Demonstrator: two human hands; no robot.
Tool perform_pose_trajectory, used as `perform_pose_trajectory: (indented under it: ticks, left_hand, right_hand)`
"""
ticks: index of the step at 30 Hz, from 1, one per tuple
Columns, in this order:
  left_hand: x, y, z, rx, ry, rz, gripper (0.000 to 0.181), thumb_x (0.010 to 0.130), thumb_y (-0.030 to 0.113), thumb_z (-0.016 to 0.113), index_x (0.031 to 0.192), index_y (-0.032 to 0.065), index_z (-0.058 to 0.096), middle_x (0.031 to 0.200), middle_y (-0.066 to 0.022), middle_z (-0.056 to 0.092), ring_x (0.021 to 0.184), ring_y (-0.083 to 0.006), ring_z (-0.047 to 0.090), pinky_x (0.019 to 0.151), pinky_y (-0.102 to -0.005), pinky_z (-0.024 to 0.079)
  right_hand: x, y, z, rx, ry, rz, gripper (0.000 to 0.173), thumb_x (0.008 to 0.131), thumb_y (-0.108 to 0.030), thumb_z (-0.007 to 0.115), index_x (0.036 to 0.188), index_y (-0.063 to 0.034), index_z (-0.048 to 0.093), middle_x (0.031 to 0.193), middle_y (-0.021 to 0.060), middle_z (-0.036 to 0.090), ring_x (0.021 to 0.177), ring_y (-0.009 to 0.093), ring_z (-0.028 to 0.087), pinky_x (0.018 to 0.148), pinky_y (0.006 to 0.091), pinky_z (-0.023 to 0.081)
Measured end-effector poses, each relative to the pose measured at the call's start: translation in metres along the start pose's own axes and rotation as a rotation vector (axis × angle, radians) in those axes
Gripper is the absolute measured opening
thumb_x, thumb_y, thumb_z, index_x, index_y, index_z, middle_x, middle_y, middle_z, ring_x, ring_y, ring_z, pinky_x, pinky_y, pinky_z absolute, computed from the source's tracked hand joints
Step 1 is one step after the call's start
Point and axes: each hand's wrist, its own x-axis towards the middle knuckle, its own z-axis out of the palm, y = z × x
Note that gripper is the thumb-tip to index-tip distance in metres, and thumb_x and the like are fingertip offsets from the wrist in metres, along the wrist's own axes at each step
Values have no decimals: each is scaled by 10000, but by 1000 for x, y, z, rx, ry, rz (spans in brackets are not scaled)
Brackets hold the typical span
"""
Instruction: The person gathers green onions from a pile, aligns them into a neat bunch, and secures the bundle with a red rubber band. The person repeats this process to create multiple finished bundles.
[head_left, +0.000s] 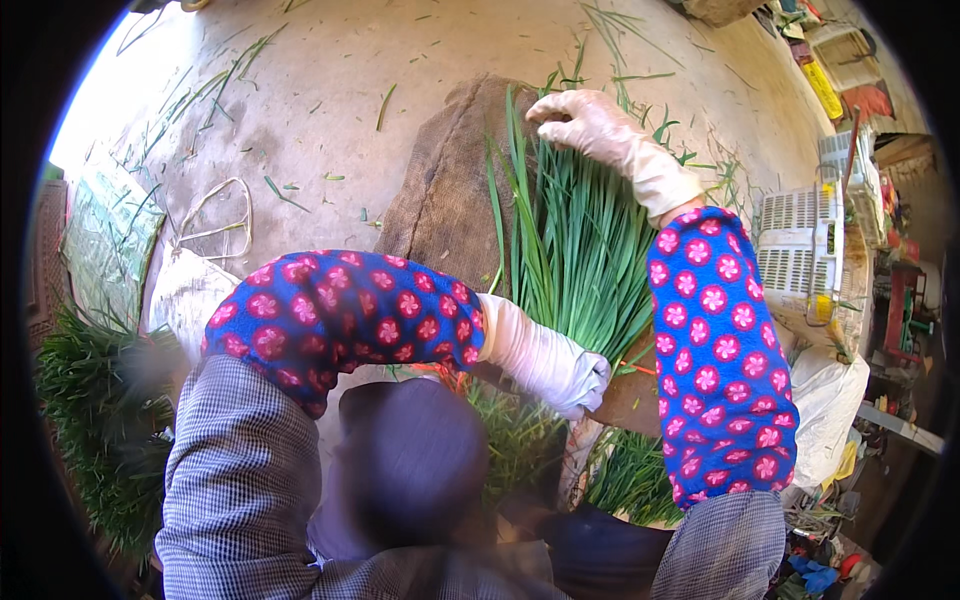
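A spread bunch of long green leafy stalks (592, 247) lies over a brown burlap sack (442, 180). My left hand (577, 379), in a pale glove, is closed around the lower end of the bunch. Near the leaf tips, my right hand (581, 124), in a cream rubber glove, is held above the leaves with its fingers curved and apart; nothing shows between them. An orange-red strand (637, 368) shows beside the left hand. Blue sleeve covers with pink flowers cover both forearms.
More green stalks (637, 476) lie close to my body, and a large heap of them (97, 412) stands at the left. White plastic crates (799, 251) and a white sack (825, 416) are at the right. Cut leaf bits are scattered on the concrete floor (337, 97).
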Motion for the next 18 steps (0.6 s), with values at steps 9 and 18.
perform_pose_trajectory:
  ticks: [9, 18]
  left_hand:
    - [-9, -1, -20, -310, -41, -109, 97, 743, 175, 580, 825, 127, 557, 930, -51, 560, 962, -257, 563, 933, -393, 440]
    - [13, -4, -23, -214, -325, -77, 309, 698, 209, 590, 995, 123, 594, 999, -72, 536, 1038, -273, 537, 1002, -445, 424]
  right_hand:
    - [-109, -90, -114, 371, 34, -81, 303, 914, -220, 615, 1155, -39, 642, 1009, 102, 700, 897, 204, 654, 840, 311, 508]
    - [-505, 3, -66, -350, 361, 875, 504, 944, -295, 546, 1390, -64, 497, 1313, 179, 603, 1160, 299, 600, 977, 353, 464]
